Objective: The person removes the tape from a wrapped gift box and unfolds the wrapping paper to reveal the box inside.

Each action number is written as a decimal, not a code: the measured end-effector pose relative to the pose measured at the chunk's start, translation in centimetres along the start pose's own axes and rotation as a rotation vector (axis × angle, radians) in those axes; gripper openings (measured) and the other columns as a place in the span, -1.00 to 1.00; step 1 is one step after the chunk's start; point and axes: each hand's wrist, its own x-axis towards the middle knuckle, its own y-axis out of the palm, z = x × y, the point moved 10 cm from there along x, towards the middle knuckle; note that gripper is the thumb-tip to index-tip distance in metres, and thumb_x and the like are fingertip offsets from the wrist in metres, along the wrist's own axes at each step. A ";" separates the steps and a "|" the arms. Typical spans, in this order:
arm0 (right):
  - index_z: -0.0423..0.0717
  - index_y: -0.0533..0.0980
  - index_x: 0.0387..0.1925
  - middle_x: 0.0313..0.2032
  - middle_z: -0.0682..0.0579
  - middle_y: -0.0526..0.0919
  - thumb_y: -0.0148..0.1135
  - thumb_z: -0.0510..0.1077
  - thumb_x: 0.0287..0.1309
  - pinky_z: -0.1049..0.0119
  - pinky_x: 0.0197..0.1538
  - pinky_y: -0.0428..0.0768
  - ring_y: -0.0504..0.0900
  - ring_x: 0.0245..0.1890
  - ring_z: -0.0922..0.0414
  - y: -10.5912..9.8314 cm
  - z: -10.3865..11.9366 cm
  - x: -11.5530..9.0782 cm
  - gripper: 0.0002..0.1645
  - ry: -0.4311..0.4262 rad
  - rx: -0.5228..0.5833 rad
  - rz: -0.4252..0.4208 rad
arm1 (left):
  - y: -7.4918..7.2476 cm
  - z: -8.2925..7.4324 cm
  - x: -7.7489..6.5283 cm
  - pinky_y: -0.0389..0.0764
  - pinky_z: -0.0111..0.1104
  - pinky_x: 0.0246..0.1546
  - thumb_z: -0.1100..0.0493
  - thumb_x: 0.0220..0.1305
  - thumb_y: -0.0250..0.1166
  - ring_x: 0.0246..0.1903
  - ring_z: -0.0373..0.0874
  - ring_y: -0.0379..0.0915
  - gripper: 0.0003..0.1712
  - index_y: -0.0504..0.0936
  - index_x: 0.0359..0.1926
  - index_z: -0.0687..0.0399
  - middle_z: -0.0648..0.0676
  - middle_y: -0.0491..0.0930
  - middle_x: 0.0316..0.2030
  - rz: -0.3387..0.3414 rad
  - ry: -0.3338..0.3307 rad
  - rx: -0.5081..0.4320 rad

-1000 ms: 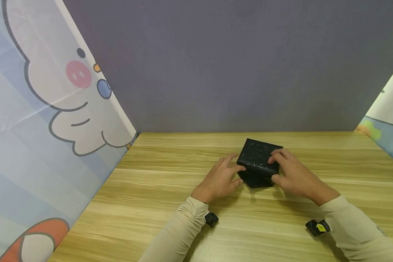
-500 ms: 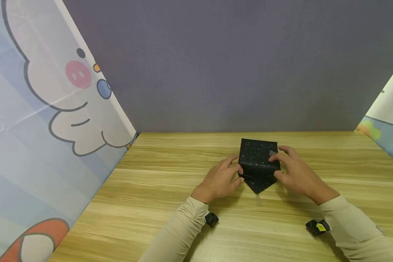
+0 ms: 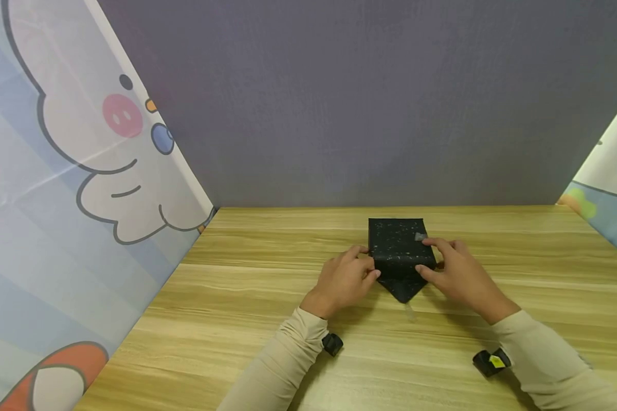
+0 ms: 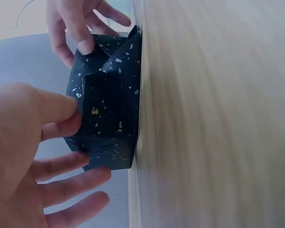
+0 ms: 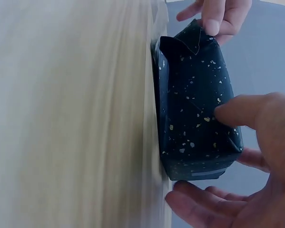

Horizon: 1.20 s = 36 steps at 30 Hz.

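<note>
A box wrapped in black speckled paper (image 3: 397, 242) sits on the wooden table. At its near end a pointed paper flap (image 3: 402, 290) sticks out toward the person, with a clear tape strip (image 3: 409, 311) at its tip. My left hand (image 3: 341, 281) holds the left near corner, thumb and index finger at the paper fold (image 4: 83, 111), other fingers spread along the side. From the right, my right hand (image 3: 460, 279) grips the box. Its thumb (image 5: 242, 111) presses the near end, and its index fingertip meets a small grey tape piece (image 3: 420, 236) on top.
The wood-grain table (image 3: 267, 268) runs back to a grey panel (image 3: 370, 103). A cartoon-printed cloth (image 3: 56, 240) hangs at the left, with more printed cloth (image 3: 609, 188) at the right. Black bands with small devices (image 3: 332, 345) are on both wrists.
The box has turned and shifted slightly left, so its flap now points at the person. The right hand has moved left with it, its thumb now on the near end. The tape piece shows on top.
</note>
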 end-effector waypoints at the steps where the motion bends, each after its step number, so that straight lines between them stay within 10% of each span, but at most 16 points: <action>1: -0.24 0.30 0.38 0.09 -0.50 0.31 0.34 0.04 0.27 -0.05 -0.27 0.59 0.61 -0.22 -0.14 0.1 0.0 0.0 -0.21 0.010 0.012 0.006 | -0.1 0.0 0.0 0.53 -0.41 -0.47 -0.12 0.48 0.18 -0.26 -0.22 0.62 -0.73 0.69 -0.36 -0.25 -0.01 0.53 0.18 -0.008 -0.005 0.006; 13: -0.37 0.08 0.47 0.14 -0.51 0.40 0.26 -0.24 0.14 -0.06 -0.16 0.56 0.56 -0.01 -0.31 0.8 0.0 0.0 -0.07 0.018 0.145 0.092 | 0.1 0.0 0.1 0.46 -0.42 -0.53 -0.09 0.33 0.36 -0.36 -0.24 0.57 -0.87 0.67 -0.20 -0.23 -0.01 0.49 0.22 0.019 -0.012 -0.033; 28: -0.26 0.01 0.51 0.17 -0.53 0.42 0.14 -0.45 0.06 -0.16 -0.13 0.56 0.53 0.07 -0.39 0.9 -0.2 -0.1 -0.03 -0.069 0.116 0.089 | 0.3 -0.3 -0.1 0.28 -0.46 -0.73 0.14 0.32 0.35 -0.59 -0.28 0.34 -0.20 0.25 0.51 -0.29 0.07 0.48 0.19 0.037 0.050 -0.025; 36: -0.25 0.02 0.50 0.09 -0.49 0.49 0.18 -0.40 0.15 -0.16 -0.10 0.61 0.63 -0.06 -0.31 0.7 -0.5 -0.1 -0.07 -0.089 0.177 0.085 | 0.4 0.2 0.0 0.22 -0.45 -0.75 0.14 0.35 0.27 -0.60 -0.24 0.36 -0.26 0.29 0.51 -0.30 0.10 0.40 0.29 0.056 0.016 -0.012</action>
